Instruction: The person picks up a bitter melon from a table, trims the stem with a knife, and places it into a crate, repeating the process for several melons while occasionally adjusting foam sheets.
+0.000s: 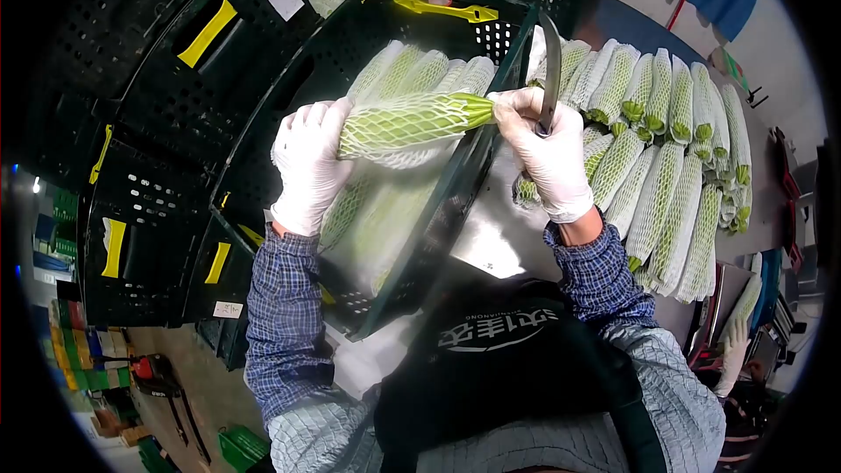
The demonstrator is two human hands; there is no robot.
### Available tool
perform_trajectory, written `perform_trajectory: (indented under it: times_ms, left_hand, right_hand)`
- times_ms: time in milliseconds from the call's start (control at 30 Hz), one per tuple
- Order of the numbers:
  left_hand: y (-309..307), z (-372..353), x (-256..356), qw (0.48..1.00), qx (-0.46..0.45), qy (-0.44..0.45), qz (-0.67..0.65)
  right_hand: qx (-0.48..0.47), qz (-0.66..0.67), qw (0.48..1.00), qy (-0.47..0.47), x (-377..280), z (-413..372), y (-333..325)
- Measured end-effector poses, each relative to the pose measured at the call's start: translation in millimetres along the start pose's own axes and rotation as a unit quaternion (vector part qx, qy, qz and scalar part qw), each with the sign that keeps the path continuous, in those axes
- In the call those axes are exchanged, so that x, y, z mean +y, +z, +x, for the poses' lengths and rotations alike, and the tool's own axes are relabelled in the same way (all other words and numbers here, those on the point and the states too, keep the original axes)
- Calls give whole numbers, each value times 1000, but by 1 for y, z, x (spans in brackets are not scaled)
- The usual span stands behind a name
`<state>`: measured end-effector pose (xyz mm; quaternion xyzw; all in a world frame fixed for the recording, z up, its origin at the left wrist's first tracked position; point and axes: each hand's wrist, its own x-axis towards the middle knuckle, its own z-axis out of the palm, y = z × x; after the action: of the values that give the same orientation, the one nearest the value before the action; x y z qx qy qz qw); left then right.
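Gloved in white, my left hand is closed round the blunt end of a pale green zucchini in a white foam net sleeve. The zucchini lies level above a dark green plastic crate. At its bare stem end, the fingers of my right hand, also gloved, pinch the stem. This hand also grips a knife with a curved blade, which points up; its handle is mostly hidden by the hand. More sleeved zucchini lie inside the crate.
Rows of sleeved zucchini are piled on the grey table to the right. Stacked dark crates with yellow handles stand at the left. Another person's gloved hand shows at the lower right. A pallet jack stands on the floor.
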<state>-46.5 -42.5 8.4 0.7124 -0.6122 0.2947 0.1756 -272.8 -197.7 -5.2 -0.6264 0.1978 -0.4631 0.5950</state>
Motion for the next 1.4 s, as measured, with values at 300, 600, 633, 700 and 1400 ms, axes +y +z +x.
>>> perform_trajectory:
  times_ms: [300,600,633,700,1400]
  left_hand:
    - [-6,1,0,999,-3,19,38]
    - [3,-1,1,1000,-14,8,-6]
    - [4,-3,1,1000,-19,8,-7]
    - [7,-2,-2,1000,-17,13,-5]
    - [6,-3,1,1000,4,16,-23]
  right_hand:
    - [-34,-85,995,25,-1,0,-10]
    - [-46,0,993,107,-11,-1,-12]
    - [-49,7,993,106,-9,-2,-12]
    - [-52,19,994,94,-7,-1,-13]
    - [-90,63,986,129,-7,-8,-13]
